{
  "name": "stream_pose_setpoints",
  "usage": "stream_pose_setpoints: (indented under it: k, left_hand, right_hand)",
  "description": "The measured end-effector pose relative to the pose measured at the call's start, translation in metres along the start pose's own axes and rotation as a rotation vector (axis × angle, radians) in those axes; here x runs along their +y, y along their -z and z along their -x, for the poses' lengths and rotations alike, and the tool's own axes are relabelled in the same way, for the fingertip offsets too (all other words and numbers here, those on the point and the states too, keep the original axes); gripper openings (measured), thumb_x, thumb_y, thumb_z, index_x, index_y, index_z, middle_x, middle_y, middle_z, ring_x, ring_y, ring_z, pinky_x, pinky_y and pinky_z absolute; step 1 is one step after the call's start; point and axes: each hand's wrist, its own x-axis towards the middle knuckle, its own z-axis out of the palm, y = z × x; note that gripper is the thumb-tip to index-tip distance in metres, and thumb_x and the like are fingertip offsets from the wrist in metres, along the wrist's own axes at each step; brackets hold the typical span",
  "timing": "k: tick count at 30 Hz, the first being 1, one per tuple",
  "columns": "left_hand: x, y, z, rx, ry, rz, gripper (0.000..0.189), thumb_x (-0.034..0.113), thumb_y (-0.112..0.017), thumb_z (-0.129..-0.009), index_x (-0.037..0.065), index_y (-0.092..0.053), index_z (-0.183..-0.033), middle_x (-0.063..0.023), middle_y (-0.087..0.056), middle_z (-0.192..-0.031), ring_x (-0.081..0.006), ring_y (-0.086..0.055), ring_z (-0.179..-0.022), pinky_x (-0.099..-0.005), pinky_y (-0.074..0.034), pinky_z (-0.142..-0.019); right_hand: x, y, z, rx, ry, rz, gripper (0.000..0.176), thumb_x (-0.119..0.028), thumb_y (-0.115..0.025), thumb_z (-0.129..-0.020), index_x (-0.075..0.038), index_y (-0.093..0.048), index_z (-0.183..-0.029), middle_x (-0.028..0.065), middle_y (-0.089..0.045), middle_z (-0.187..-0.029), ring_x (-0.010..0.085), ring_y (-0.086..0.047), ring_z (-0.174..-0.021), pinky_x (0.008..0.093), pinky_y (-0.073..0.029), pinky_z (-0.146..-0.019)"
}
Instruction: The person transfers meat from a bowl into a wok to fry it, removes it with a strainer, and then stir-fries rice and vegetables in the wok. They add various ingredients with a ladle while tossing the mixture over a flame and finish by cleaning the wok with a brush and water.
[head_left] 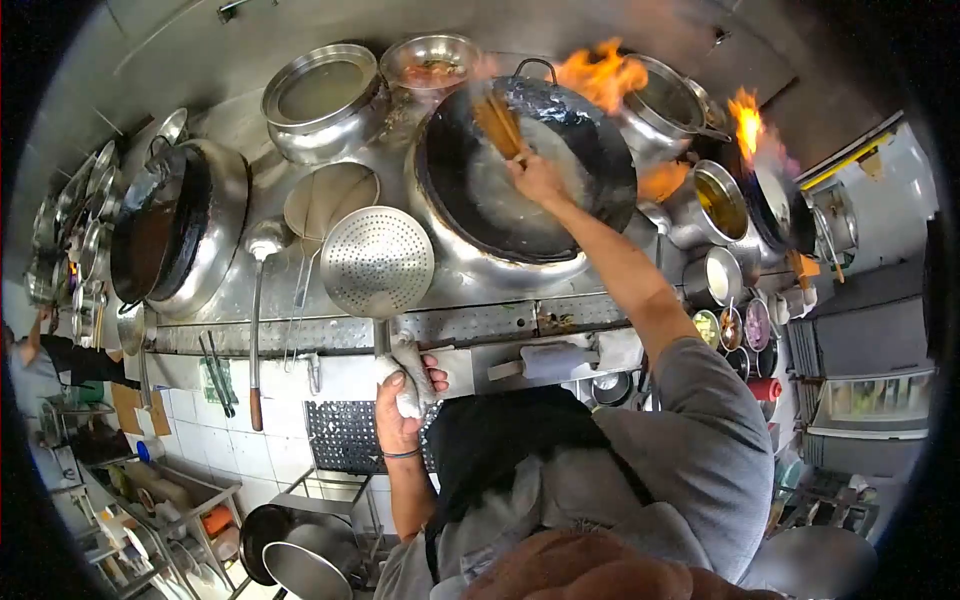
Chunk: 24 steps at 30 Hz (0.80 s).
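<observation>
In the head view, my right hand [538,178] is closed round a bundle of bamboo strips, a wok brush [497,124], with its splayed end up and blurred by motion. Beneath it is a big black wok [460,205] with pale, cloudy liquid [530,190] inside. At the counter's front edge, my left hand [400,405] grips a folded greyish-white cloth [410,375]. A perforated skimmer [378,262] lies just above it, its handle running down to the cloth. Whether the hand also holds that handle is hidden.
Flames [603,76] rise behind the wok and by a smaller pan [772,195] at right. A second wok [150,235], a ladle [267,240], a wire strainer [330,202] and metal pots [325,90] crowd the range. Another person [60,360] stands far left.
</observation>
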Motion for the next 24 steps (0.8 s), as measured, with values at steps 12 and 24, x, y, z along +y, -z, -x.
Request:
stream_pose_setpoints:
  k: [12, 24]
  left_hand:
    - [-0.002, 0.025, 0.011, 0.056, 0.002, 0.154, 0.054, 0.027, -0.067, -0.084, -0.004, -0.051, -0.125, -0.0186, -0.064, -0.106, -0.0324, -0.067, -0.089, -0.0446, -0.058, -0.078]
    - [0.002, 0.047, 0.042, 0.205, -0.116, 0.113, 0.050, 0.028, -0.066, -0.083, -0.004, -0.054, -0.119, -0.0193, -0.064, -0.105, -0.0326, -0.066, -0.089, -0.0444, -0.057, -0.077]
  right_hand:
    - [-0.003, 0.144, -0.015, 0.093, 0.313, 0.353, 0.042, -0.036, -0.066, -0.088, -0.026, -0.061, -0.129, 0.0219, -0.070, -0.087, 0.0399, -0.068, -0.078, 0.0497, -0.054, -0.073]
    - [0.003, 0.125, -0.143, 0.074, 0.031, 0.471, 0.051, -0.046, -0.052, -0.094, -0.013, -0.053, -0.133, 0.0226, -0.067, -0.109, 0.0420, -0.064, -0.103, 0.0522, -0.050, -0.089]
